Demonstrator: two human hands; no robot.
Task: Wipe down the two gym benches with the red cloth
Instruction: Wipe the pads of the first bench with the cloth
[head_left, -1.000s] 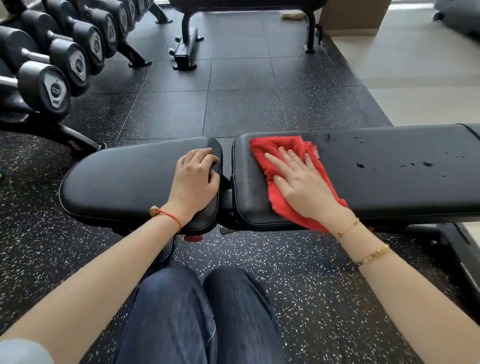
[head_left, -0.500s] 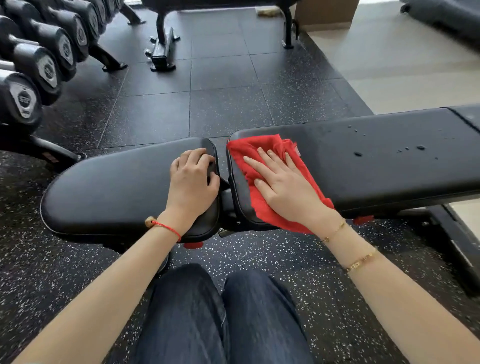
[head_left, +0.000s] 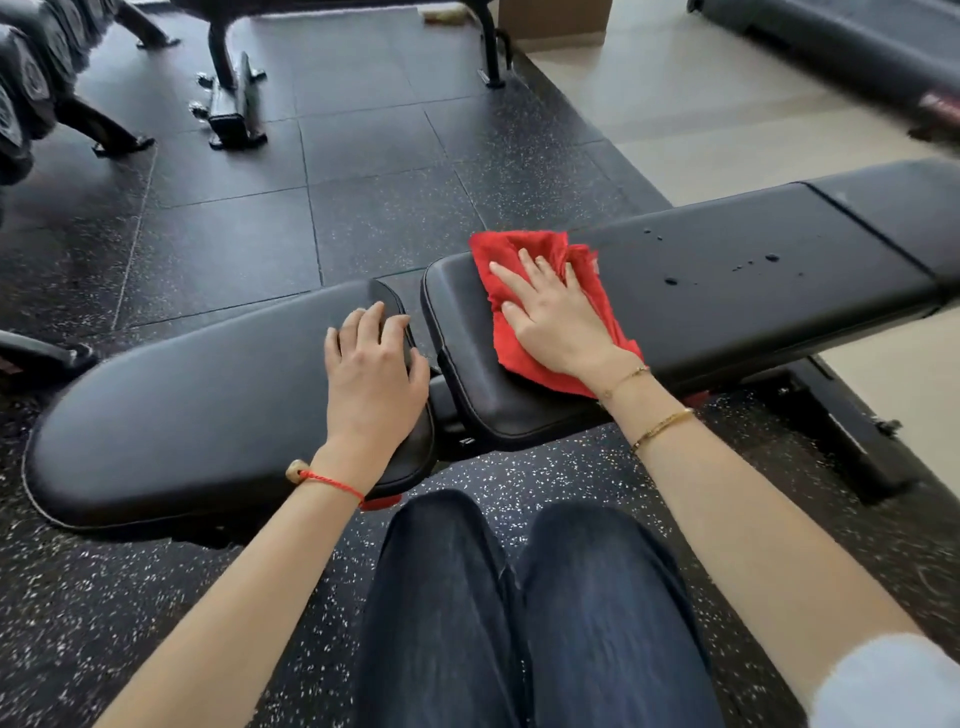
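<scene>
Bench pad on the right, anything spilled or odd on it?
Yes. Small liquid droplets sit scattered on the long black pad, to the right of the red cloth that the right hand presses flat. They look not yet wiped. No damage shows.

Two hands (head_left: 376, 376), one red cloth (head_left: 545, 306), two bench pads (head_left: 182, 405).
</scene>
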